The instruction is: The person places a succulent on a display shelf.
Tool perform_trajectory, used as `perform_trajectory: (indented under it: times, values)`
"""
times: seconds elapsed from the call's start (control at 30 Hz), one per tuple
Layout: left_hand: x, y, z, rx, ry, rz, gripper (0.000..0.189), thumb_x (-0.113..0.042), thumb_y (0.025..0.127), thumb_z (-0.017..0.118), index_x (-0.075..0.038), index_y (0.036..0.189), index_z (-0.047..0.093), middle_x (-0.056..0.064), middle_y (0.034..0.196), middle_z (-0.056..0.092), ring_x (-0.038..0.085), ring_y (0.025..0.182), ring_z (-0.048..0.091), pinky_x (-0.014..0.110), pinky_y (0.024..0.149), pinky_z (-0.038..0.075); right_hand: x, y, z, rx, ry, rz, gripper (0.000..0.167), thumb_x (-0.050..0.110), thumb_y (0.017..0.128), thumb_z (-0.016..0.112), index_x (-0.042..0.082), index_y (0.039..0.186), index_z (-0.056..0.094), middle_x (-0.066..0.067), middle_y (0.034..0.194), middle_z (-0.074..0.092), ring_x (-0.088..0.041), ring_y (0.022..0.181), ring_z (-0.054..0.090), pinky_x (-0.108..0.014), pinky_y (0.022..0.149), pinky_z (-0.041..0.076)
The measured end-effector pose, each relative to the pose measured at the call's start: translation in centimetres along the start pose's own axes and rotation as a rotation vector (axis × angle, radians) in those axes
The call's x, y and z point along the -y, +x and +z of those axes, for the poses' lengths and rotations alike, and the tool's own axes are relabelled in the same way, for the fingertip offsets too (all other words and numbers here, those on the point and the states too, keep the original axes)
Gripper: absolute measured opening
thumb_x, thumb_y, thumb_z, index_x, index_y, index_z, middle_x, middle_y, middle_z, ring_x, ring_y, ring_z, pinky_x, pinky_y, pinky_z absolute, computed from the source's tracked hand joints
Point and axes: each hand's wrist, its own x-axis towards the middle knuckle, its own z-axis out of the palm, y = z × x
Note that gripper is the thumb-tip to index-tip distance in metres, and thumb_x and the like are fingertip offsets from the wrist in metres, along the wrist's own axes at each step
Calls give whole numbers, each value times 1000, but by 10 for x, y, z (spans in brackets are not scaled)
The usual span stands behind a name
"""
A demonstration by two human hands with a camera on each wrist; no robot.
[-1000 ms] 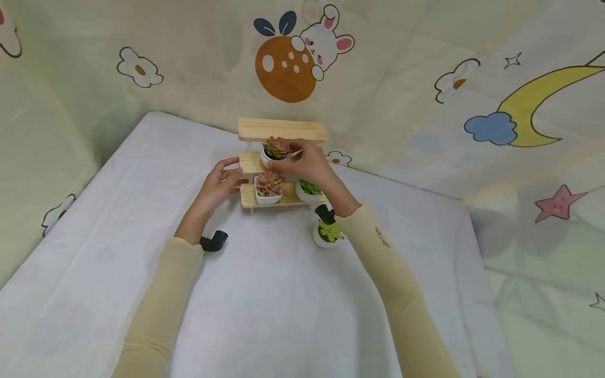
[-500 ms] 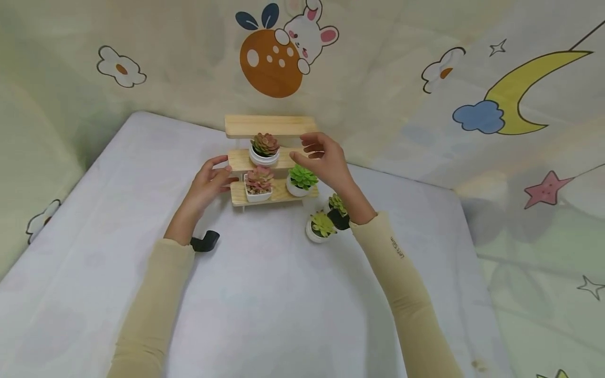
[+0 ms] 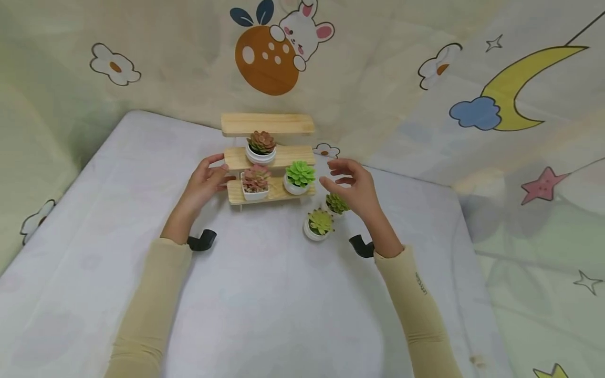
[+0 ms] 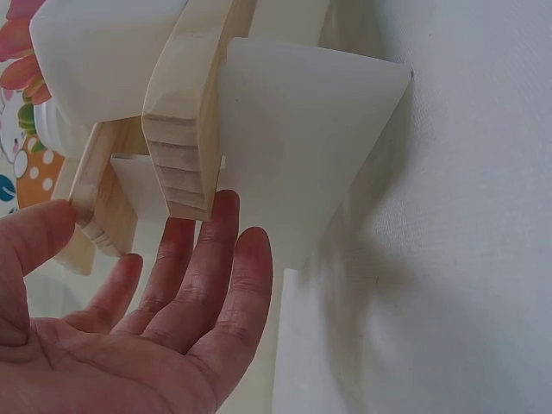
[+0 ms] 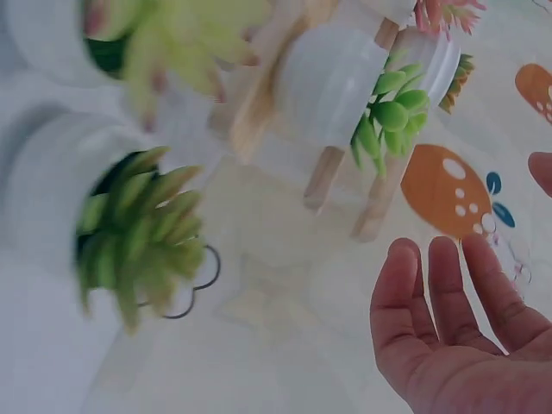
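Observation:
A three-tier wooden shelf (image 3: 267, 124) stands at the back, its pale boards on white supports. My left hand (image 3: 204, 181) is at its left end, thumb at the middle board's end and relaxed fingertips at the lower board (image 4: 185, 147) in the left wrist view. On the middle board sits a reddish-green succulent in a round white pot (image 3: 261, 146). The lower board carries a pink succulent in a square pot (image 3: 255, 181) and a bright green succulent (image 3: 299, 176). My right hand (image 3: 356, 189), holding nothing, hovers right of the shelf, fingers loosely bent.
Two potted succulents stand on the white table (image 3: 264, 294) below the right hand: a yellow-green one (image 3: 319, 223) in front and a darker green one (image 3: 337, 203) behind it. A printed cloth wall (image 3: 368, 94) rises close behind the shelf.
My right hand has let go of the reddish-green succulent on the middle board and drawn back right and down, uncovering the darker green plant. My left hand stays at the shelf's end.

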Motion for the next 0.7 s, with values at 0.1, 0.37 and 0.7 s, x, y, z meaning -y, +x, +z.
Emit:
perform_trajectory:
  times: [0.1, 0.37, 0.7]
  values:
    - [0, 0, 0, 7, 2, -4, 63, -37, 104, 43, -9, 155, 18, 27, 146, 41, 40, 131, 47, 51, 107, 38, -12, -16, -7, -18, 13, 51, 41, 14, 87, 75, -1, 123, 60, -16, 122, 61, -29, 108, 59, -31, 87, 50]
    - [0, -1, -4, 2, 2, 8, 62, -38, 105, 41, -9, 154, 19, 27, 146, 42, 41, 130, 47, 50, 107, 39, -47, -51, -4, -58, 47, 164, 39, 11, 86, 76, -3, 116, 57, -21, 113, 60, -30, 104, 59, -19, 76, 48]
    - [3, 1, -1, 17, -23, 2, 61, -37, 105, 40, -10, 155, 17, 27, 147, 41, 41, 130, 47, 51, 108, 38, -86, -63, -4, -93, -7, 376, 60, 18, 83, 78, 0, 129, 44, -19, 124, 49, -32, 110, 52, -36, 85, 46]
